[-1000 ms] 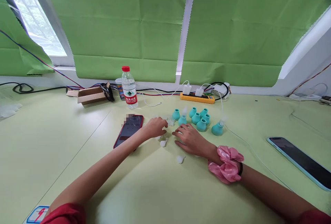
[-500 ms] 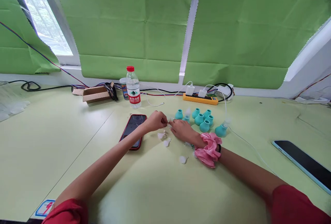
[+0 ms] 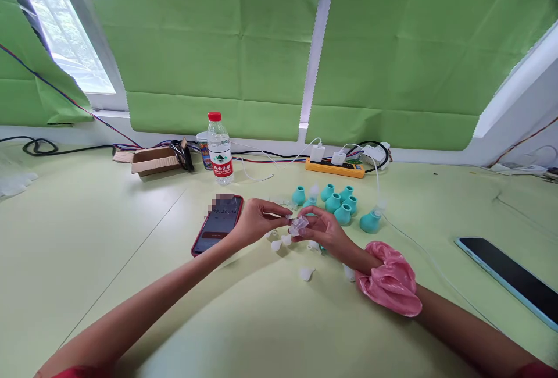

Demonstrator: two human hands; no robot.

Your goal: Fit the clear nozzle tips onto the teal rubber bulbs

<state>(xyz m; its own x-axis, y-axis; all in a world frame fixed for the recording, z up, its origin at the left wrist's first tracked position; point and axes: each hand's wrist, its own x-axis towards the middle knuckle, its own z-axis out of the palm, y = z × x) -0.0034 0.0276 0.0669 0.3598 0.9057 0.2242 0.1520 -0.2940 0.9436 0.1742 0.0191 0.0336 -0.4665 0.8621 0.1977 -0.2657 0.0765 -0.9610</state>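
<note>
Judging the clear piece light and stiff, we favour its sides — the right hand has fingers gripping it, the left hand pinches a pale part.

Bright overall, window glaring at left, soft shadows, upper-right corner apparently blurred

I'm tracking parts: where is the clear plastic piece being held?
In the head view, the clear plastic piece is just right of centre, in the right hand, with the left hand close beside it.
</note>
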